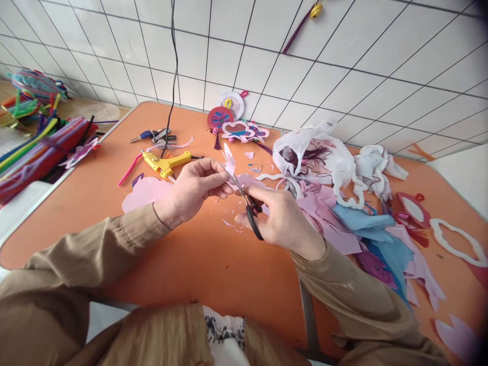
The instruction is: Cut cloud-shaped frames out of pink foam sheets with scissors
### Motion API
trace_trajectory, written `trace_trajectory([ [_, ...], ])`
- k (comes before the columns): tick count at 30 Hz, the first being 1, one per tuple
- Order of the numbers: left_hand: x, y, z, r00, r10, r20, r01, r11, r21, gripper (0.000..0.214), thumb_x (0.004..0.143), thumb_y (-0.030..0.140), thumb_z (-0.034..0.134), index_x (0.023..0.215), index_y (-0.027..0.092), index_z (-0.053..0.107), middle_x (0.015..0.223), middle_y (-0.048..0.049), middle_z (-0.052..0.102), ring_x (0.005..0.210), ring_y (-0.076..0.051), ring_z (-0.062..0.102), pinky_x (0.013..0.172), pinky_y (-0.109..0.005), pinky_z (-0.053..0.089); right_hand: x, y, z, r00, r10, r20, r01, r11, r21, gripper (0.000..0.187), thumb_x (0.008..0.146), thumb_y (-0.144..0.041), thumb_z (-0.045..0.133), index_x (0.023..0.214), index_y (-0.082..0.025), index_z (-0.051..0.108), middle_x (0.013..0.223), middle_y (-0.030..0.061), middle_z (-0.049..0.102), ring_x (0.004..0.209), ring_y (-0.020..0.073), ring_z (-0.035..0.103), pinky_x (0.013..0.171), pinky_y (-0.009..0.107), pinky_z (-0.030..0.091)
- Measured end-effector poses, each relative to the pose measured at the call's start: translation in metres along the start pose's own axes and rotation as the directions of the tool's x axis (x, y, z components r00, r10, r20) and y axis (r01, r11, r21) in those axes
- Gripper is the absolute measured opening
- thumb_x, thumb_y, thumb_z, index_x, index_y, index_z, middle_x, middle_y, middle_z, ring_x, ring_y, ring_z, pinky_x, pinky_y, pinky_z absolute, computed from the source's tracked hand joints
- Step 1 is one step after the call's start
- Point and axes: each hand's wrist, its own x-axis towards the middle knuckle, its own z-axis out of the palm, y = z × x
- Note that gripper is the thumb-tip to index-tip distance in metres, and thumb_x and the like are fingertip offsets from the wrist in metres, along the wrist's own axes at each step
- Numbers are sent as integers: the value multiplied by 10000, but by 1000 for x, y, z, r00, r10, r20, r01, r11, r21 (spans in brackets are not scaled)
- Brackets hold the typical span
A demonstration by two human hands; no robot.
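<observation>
My left hand [192, 188] pinches a small pink paper piece [229, 163] above the orange table [198, 254]. My right hand [282, 218] grips black-handled scissors [249, 206], fingers through the loops, blades angled up to the left into the pink piece. Tiny pink offcuts [232, 223] lie on the table just below both hands. A larger pink paper shape [143, 193] lies flat behind my left wrist.
A yellow glue gun [165, 162] with a black cord lies left of centre, keys [152, 134] behind it. A white plastic bag [316, 152], pink and blue paper scraps [366, 223] and white cut-out frames [457, 241] crowd the right. Pipe cleaners [38, 147] fill a tray at left.
</observation>
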Motion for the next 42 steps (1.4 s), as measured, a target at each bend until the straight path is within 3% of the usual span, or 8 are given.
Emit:
trace_trajectory([
  [8, 1, 0, -4, 1000, 24, 14, -24, 1000, 15, 266, 666, 223, 914, 725, 136, 670, 644, -19, 713, 548, -101, 662, 545, -201, 516, -1, -1, 0, 997, -19, -73, 4, 980, -199, 349, 786, -361, 686, 712, -254, 363, 604, -36, 470, 564, 140, 390, 589, 299, 290],
  [25, 0, -1, -1, 998, 55, 0, -55, 998, -2, 284, 656, 226, 930, 742, 130, 677, 669, -14, 722, 578, -102, 682, 580, -205, 553, -5, 6, 9, 961, -200, -192, 136, 944, -302, 218, 871, -338, 693, 733, -209, 584, 626, -24, 561, 563, 141, 492, 596, 289, 350],
  [42, -1, -2, -1, 998, 51, -35, -51, 999, -1, 237, 699, 175, 881, 708, 129, 649, 664, -24, 728, 577, -101, 686, 590, -202, 555, -5, 5, 11, 937, -264, -229, 172, 919, -355, 275, 870, -314, 723, 713, -221, 518, 602, -36, 535, 545, 133, 457, 566, 285, 329],
])
